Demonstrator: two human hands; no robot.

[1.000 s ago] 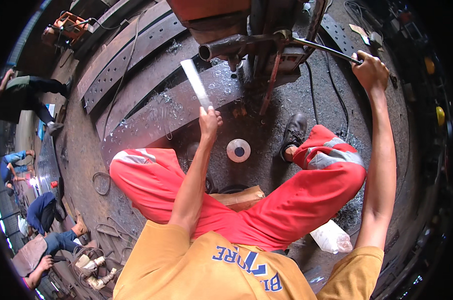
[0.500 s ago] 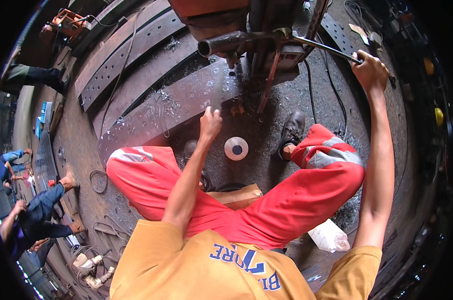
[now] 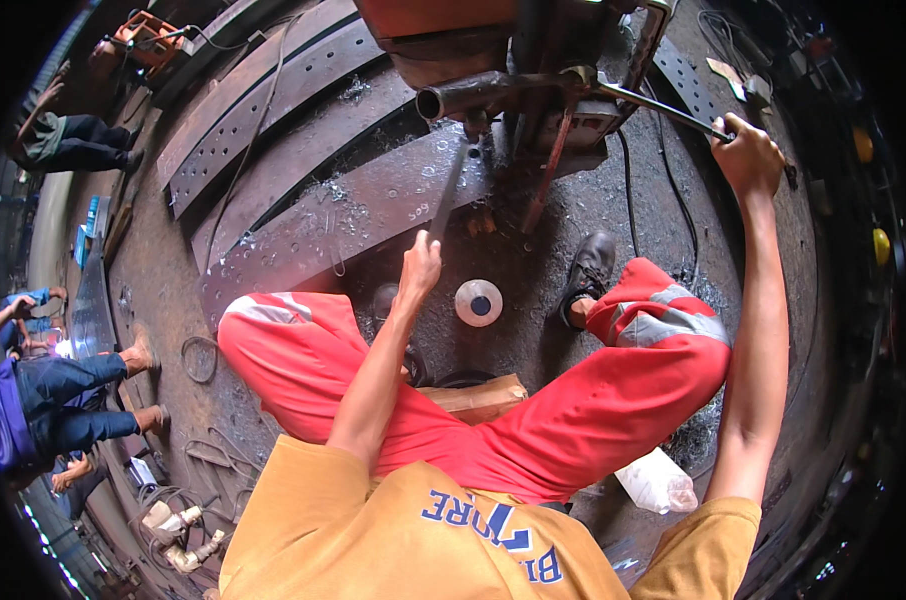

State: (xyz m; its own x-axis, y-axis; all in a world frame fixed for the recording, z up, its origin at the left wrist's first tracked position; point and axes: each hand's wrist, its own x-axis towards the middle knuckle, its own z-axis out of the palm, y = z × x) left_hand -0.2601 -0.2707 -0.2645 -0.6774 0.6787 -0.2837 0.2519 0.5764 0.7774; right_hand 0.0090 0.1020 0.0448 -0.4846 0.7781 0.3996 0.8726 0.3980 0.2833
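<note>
My left hand (image 3: 423, 265) is closed around one end of a thin, flat metal strip (image 3: 449, 195). The strip slants up and away, its far tip beside the cutter (image 3: 476, 125) under a drilling machine (image 3: 563, 120); whether they touch I cannot tell. My right hand (image 3: 751, 160) grips the end of the machine's long lever rod (image 3: 663, 105), out to the right. A pipe (image 3: 458, 97) sticks out leftward from the lever's hub. Under the cutter lies a steel plate (image 3: 373, 205) with a hole near the cutter and metal shavings scattered on it.
A round white bottle with a dark cap (image 3: 479, 303) stands between my feet, near a piece of cardboard (image 3: 478, 398). More drilled plates (image 3: 273, 105) lie at the far left. Cables (image 3: 678, 200) run along the floor at right. People (image 3: 58, 400) are at the left; a plastic bag (image 3: 658, 480) lies by my right leg.
The strip, blurred by motion before, now shows sharply with its tip near the cutter. My right hand stays on the lever. The view has shifted slightly, and people at left have moved.
</note>
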